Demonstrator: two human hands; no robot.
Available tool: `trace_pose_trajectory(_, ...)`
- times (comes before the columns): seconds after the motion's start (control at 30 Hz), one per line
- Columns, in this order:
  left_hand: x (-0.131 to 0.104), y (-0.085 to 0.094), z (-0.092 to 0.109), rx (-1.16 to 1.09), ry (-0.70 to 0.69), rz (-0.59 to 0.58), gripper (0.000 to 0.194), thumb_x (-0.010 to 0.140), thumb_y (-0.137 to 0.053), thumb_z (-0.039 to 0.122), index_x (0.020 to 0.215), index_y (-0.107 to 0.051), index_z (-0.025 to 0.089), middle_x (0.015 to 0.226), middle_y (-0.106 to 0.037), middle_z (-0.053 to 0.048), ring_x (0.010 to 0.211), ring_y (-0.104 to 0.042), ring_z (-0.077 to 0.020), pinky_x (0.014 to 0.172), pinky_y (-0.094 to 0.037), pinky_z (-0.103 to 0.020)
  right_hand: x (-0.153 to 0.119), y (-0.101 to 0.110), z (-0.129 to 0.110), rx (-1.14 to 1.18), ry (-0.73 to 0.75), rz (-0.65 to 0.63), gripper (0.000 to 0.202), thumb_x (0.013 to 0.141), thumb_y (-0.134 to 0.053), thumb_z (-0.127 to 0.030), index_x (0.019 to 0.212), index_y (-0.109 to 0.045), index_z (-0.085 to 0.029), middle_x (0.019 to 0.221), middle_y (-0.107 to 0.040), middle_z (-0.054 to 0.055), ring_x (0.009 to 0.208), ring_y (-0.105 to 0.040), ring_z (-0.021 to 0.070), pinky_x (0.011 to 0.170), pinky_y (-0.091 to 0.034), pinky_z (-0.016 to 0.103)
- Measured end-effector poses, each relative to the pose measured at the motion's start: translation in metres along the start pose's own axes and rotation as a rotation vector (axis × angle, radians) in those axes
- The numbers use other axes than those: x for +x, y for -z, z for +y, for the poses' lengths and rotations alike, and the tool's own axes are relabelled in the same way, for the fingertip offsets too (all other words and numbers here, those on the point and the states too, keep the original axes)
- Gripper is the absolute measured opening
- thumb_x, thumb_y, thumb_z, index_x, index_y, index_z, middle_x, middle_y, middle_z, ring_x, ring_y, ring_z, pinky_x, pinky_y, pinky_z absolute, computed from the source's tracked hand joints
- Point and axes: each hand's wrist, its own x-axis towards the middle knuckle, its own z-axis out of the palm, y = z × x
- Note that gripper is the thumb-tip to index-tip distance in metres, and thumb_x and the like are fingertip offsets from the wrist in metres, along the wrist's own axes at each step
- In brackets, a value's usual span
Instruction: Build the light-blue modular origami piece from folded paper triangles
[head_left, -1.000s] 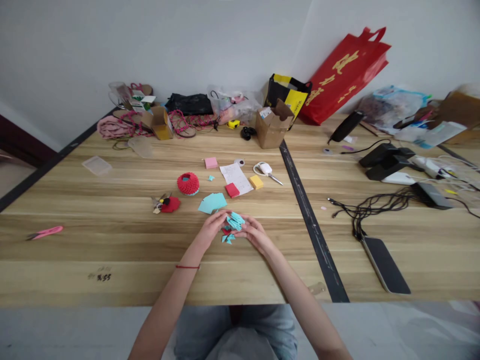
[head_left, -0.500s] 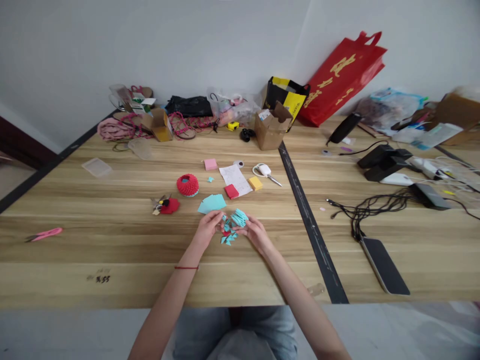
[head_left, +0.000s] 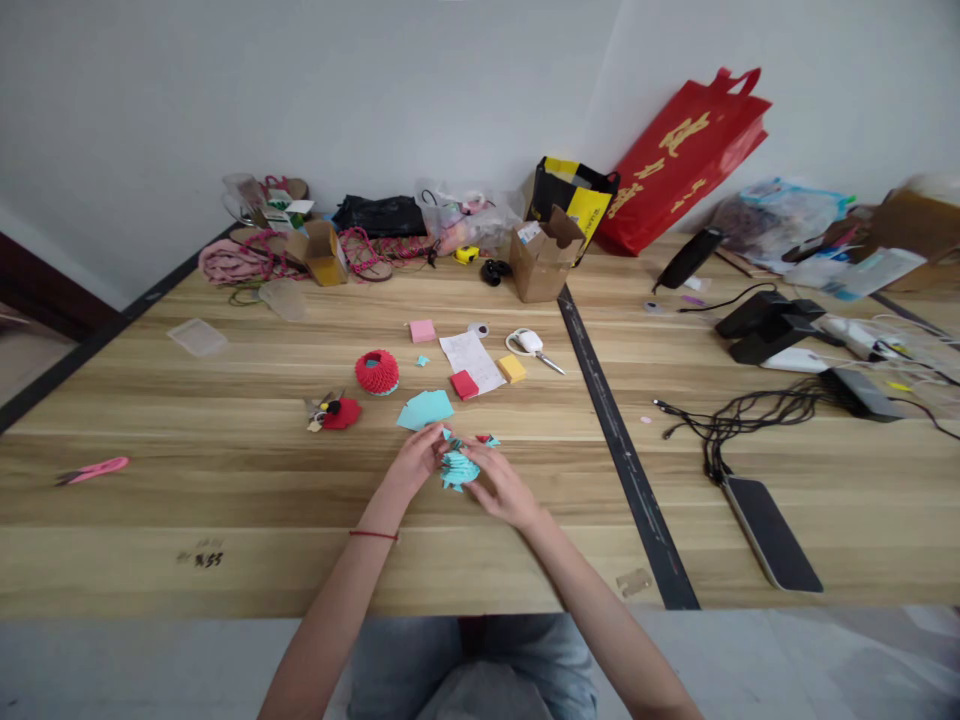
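Note:
Between my hands is a light blue cluster of interlocked folded paper pieces (head_left: 460,468), its pleated side facing me. My right hand (head_left: 504,484) grips its right side with the fingers over the top and the thumb below. At the cluster's upper left, my left hand (head_left: 417,462) is closed, and a small blue paper piece (head_left: 447,435) shows at its fingertips. A few loose blue and red folded bits (head_left: 489,440) lie just beyond my right fingers. Behind my left hand lie blue paper sheets (head_left: 426,409). Farther back sits a round red folded-paper piece (head_left: 376,371).
White-handled scissors (head_left: 534,345), a yellow paper stack (head_left: 513,368), a red stack (head_left: 464,384) and a pink stack (head_left: 422,331) surround a printed sheet (head_left: 469,352). A pink-handled cutter (head_left: 94,470) lies left. Cables (head_left: 720,425) and a black power bank (head_left: 772,532) lie right.
The blue cluster has moved down and left, in front of my left fingertips, and turned its pleated side toward me. My right hand has shifted down and now reaches over its top.

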Motion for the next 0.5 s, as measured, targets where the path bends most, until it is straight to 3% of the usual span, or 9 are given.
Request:
trace_pose_trajectory(0.17,0.0023,0.0028,-0.0054,0.018,0.001,-0.011,0.032,0.058,-0.082,0.036,0.075,-0.068,0.012,0.052,-0.053,0.004,0.048,-0.046,-0.0059,0.046,-0.037,-0.018,0.0014,-0.0017,-0.0036,-0.106,0.122,-0.072,0.058,0.091,-0.046,-0.016,0.144,-0.023,-0.022,0.141,-0.044,0.017,0.136,-0.035,0.0225,0.105,-0.04,0.047)
trace_pose_trajectory(0.5,0.0023,0.0028,-0.0083,0.059,0.04,0.069,0.033,0.052,-0.084,0.032,0.075,-0.07,0.013,0.07,-0.069,-0.002,0.059,-0.059,-0.0106,0.056,-0.044,-0.021,0.0022,-0.0025,-0.0037,-0.112,0.116,-0.089,0.059,0.091,-0.045,-0.015,0.144,-0.022,-0.02,0.142,-0.043,0.017,0.138,-0.031,0.021,0.106,-0.04,0.045)
